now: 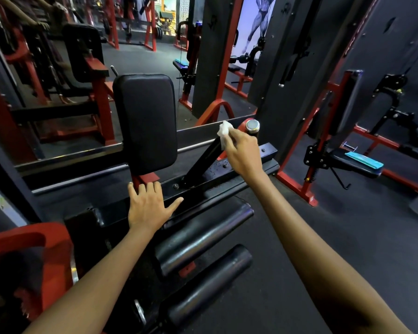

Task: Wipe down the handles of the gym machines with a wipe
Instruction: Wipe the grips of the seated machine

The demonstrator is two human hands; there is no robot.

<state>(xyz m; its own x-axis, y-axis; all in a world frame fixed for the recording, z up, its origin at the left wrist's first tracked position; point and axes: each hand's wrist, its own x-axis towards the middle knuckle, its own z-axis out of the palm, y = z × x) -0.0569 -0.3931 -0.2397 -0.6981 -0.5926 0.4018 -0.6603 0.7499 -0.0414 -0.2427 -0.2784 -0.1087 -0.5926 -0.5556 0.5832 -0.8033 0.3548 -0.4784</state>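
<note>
left hand point(149, 205) flat, right hand point(244, 153) pinching

R hand point(244, 154) pinches wipe point(224, 131) on black handle point(204, 160); L hand point(149, 206) flat on frame point(198, 189).

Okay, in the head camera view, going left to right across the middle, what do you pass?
Red curved machine frame → left hand resting flat on the black machine frame → upright black padded cushion → crumpled white wipe in the right hand's grip → round silver handle cap → teal cloth on the black bench.

Open floor point(348, 237) at right, upright pad point(145, 124) and foam rollers point(203, 235) crowding the left
</note>
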